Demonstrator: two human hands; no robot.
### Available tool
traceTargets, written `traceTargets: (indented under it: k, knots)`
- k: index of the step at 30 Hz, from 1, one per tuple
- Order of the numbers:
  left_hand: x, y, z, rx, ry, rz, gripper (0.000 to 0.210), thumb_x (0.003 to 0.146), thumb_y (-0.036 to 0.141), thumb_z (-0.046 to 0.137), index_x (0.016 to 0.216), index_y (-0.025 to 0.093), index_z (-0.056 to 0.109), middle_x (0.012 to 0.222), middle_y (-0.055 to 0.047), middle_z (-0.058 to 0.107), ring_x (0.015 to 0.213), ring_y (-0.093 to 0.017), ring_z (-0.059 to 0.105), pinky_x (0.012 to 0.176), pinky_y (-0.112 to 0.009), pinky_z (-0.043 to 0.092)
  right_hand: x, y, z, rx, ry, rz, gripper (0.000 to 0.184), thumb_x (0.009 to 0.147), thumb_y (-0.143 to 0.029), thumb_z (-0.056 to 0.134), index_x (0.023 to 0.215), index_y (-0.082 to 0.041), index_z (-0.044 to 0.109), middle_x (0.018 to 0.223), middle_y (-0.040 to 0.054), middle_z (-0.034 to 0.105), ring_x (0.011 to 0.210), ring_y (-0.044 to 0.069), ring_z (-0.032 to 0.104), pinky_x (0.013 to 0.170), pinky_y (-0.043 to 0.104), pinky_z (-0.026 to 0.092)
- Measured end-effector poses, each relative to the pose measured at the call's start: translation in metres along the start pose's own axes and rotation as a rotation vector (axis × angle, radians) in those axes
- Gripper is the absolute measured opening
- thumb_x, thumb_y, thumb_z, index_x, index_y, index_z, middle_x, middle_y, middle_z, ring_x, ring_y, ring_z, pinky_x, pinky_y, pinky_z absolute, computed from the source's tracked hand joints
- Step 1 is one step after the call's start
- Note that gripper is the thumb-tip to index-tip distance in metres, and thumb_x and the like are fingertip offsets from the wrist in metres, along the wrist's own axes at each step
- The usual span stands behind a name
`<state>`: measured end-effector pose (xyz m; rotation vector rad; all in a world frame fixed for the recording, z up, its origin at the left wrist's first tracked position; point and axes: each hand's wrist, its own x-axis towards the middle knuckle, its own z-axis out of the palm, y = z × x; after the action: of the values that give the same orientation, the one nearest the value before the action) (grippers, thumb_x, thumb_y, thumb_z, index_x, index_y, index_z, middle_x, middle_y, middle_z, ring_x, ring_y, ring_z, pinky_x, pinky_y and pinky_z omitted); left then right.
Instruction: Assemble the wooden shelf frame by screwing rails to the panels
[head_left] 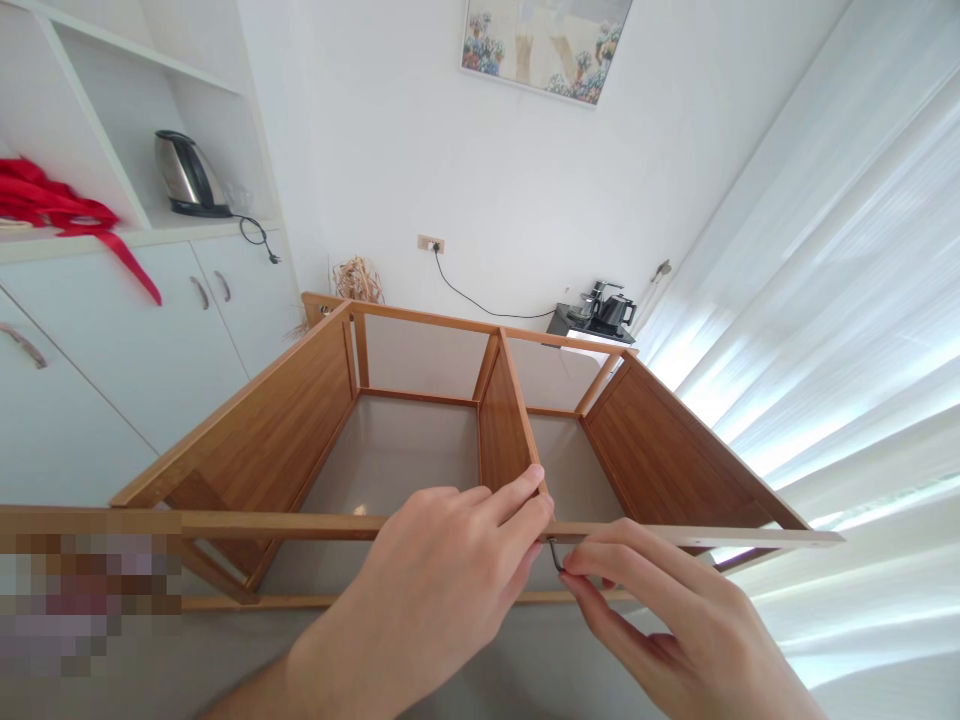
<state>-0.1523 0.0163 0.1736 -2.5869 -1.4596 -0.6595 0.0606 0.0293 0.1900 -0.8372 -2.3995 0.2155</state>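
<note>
A wooden furniture frame (420, 318) with upright slatted-looking side and middle panels stands before me. My left hand (457, 560) is closed over the near rail (285, 526), where the middle panel (504, 425) meets it; its fingertips press on the panel's end. Just right of that joint, my right hand (660, 610) pinches a small bent hex key (556, 556) between thumb and fingers. The key's upper end meets the near face of the rail. Any screw head there is too small to make out.
White cabinets (112, 330) line the left, with a kettle (191, 175) and red cloth (60, 200) above. A black stand (570, 325) with another kettle (616, 312) is against the far wall. Curtains (847, 300) hang at right. A blurred-out patch covers the lower left.
</note>
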Motion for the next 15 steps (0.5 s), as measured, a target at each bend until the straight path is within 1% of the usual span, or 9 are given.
traceTargets:
  k: [8,15]
  knots:
    - [0.0003,0.0001,0.0002,0.0,0.003,0.005,0.032,0.1,0.023,0.044,0.13,0.026,0.055,0.147,0.001,0.052,0.091,-0.019,0.072,0.068,-0.032,0.056,-0.0015,0.0018,0.0027,-0.054,0.017,-0.042,0.013,0.093,-0.012,0.054,0.097,-0.022,0.062,0.087,0.0017,0.064,0.074,0.012,0.063,0.065,0.023,0.051]
    - [-0.0003,0.0004,-0.0017,-0.004,-0.005,0.01,0.031,0.1,0.023,0.043,0.128,0.026,0.056,0.147,0.001,0.053,0.091,-0.018,0.072,0.067,-0.031,0.056,-0.0038,-0.0008,0.0036,-0.126,0.042,-0.03,0.011,0.093,-0.014,0.056,0.095,-0.022,0.063,0.085,0.0024,0.065,0.076,0.014,0.062,0.066,0.026,0.049]
